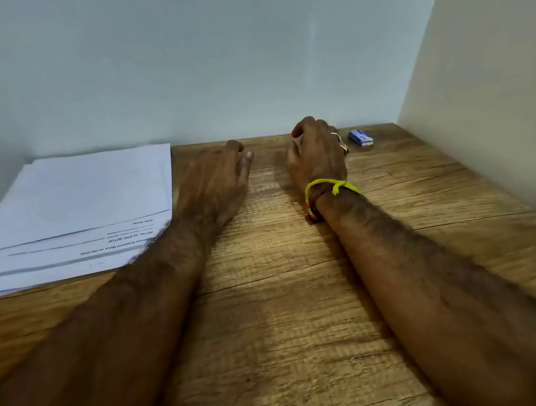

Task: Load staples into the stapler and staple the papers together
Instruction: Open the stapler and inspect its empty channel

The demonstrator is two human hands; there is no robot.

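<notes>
A loose stack of white printed papers [68, 210] lies on the wooden desk [284, 303] at the back left. A small blue staple box [360, 137] sits at the back right, near the wall corner. My left hand [215, 182] rests palm down just right of the papers, thumb out, with nothing in it. My right hand [316, 154] stands on its edge a little left of the blue box, apart from it, fingers curled inward. Something pale shows inside the curl, and I cannot tell whether it is an object. No stapler is in view.
A pale wall runs along the desk's back edge, and a side panel [493, 102] closes off the right. Both forearms stretch across the middle of the desk. My right wrist wears a yellow thread band [330, 189].
</notes>
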